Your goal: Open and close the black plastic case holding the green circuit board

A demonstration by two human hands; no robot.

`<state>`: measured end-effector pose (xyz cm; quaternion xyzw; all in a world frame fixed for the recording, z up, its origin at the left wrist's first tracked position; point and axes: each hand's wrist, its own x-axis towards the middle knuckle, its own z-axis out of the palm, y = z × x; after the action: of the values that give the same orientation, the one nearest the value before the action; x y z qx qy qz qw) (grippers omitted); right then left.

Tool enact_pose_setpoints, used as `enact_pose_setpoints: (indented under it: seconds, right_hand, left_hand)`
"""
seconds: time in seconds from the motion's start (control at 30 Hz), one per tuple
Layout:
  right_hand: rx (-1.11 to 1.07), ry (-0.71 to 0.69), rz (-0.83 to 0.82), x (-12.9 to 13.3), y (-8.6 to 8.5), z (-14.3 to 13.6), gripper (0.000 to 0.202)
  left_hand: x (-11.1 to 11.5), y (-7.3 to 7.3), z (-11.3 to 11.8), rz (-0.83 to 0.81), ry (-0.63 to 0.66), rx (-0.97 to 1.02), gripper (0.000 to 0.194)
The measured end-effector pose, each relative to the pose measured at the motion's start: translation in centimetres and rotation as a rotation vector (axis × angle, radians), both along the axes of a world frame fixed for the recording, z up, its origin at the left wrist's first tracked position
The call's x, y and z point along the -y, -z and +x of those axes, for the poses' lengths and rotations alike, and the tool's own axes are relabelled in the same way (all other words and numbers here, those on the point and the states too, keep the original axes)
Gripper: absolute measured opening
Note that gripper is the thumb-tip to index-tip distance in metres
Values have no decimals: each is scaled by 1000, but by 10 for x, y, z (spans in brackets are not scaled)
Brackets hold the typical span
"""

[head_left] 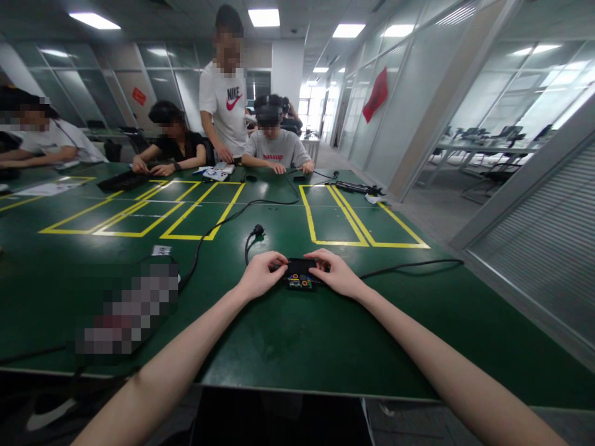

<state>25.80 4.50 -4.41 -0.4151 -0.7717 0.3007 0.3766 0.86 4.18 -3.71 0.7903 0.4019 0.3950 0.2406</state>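
Low over the green table, a small black electronics case (302, 267) sits between my two hands. On its near side a circuit board (299, 282) with orange ring-shaped coils lies exposed. My left hand (264, 272) pinches the case's left edge between thumb and fingers. At the right edge, my right hand (335, 274) grips it the same way, with the index finger along the top. A black cable (413, 267) runs off to the right from beside my right hand. Just beyond my left hand lies a black plug (257, 231) on its cord.
A blurred-out long object (130, 310) lies on the left, near a small label marked 24 (161, 250). Yellow tape (341, 243) outlines rectangles on the green table (260, 359). Across it several people sit and one person (227, 93) stands. Black gear (357, 188) lies at the far right.
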Motion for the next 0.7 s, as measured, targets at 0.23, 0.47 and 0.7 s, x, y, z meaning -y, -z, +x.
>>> enact_pose_setpoints:
  seconds: [0.23, 0.47, 0.7]
  right_hand:
    - [38, -38, -54, 5, -6, -2, 30]
    - [-17, -80, -95, 5, -11, 0, 41]
    - [-55, -187, -85, 7, -14, 5, 35]
  left_hand:
    - [2, 1, 1, -148, 40, 120, 38]
    - [9, -7, 2, -184, 72, 91, 25]
    - [13, -13, 0, -183, 173, 98, 31]
